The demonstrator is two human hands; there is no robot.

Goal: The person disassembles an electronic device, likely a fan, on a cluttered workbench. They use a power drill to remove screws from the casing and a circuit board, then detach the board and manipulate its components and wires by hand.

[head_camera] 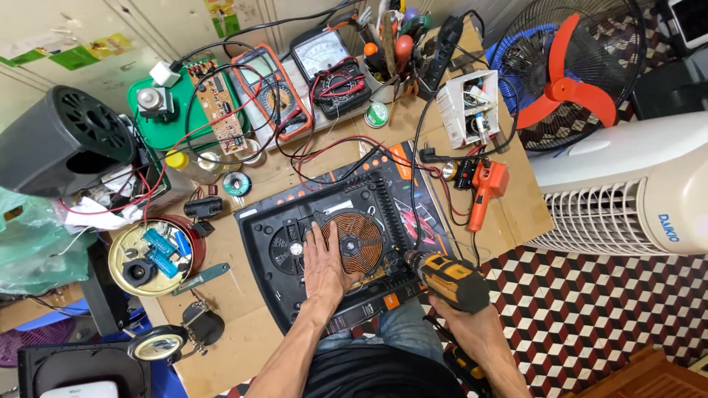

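Observation:
An opened induction cooker (324, 221) lies on the workbench, black housing up, showing a copper coil (361, 239) and a small fan (287, 250). My left hand (324, 262) rests flat on the cooker's inside, fingers spread, between the fan and the coil. My right hand (457, 298) grips a yellow and black cordless drill (446, 276), its tip pointing at the cooker's near right edge beside the coil.
An orange glue-gun-like tool (483, 188), two multimeters (295, 81), a green circuit board (217, 103), a round tin of parts (151, 254), tangled red and black wires and a tool cup crowd the bench. A fan (568, 70) and a white air cooler (627, 191) stand at right.

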